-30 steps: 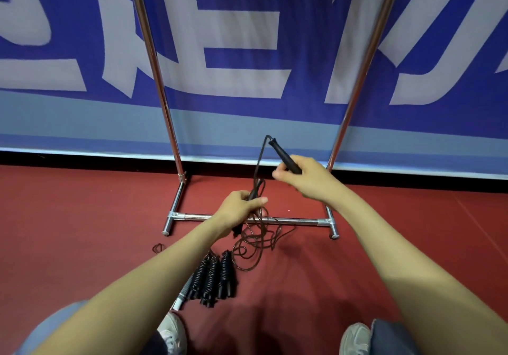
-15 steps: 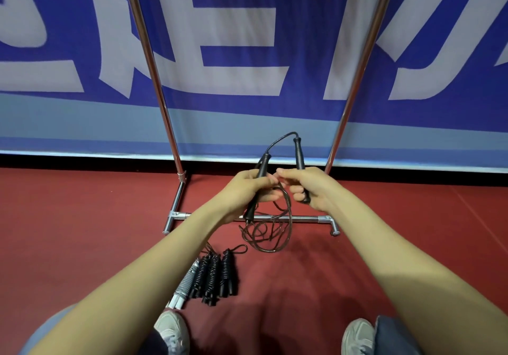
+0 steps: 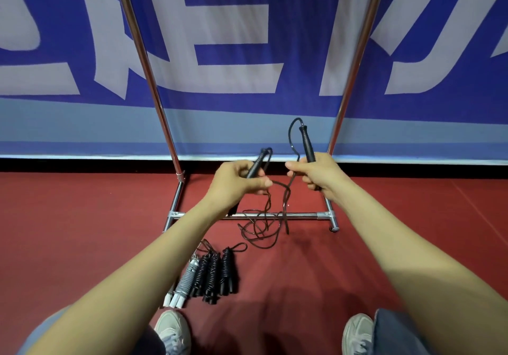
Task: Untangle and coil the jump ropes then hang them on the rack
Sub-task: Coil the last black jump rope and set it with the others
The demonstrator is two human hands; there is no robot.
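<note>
On the matte red floor (image 3: 82, 244), a chromed tubular rack (image 3: 275, 215) was set at 12 o'clock. Untangling was judged in hand: a thin dark rope (image 3: 261, 232) was hung in snarled loops before the rack's base. Tightly wound ropes (image 3: 211, 275) were laid at 7 o'clock. A slim black handle was gripped in the left hand (image 3: 236, 185) and another in the right hand (image 3: 316, 174). Next, the loops would need to be shaken free.

Arms outstretched, left hand (image 3: 239, 182) and right hand (image 3: 319, 174) each grip a jump rope (image 3: 307, 145) handle.
</note>
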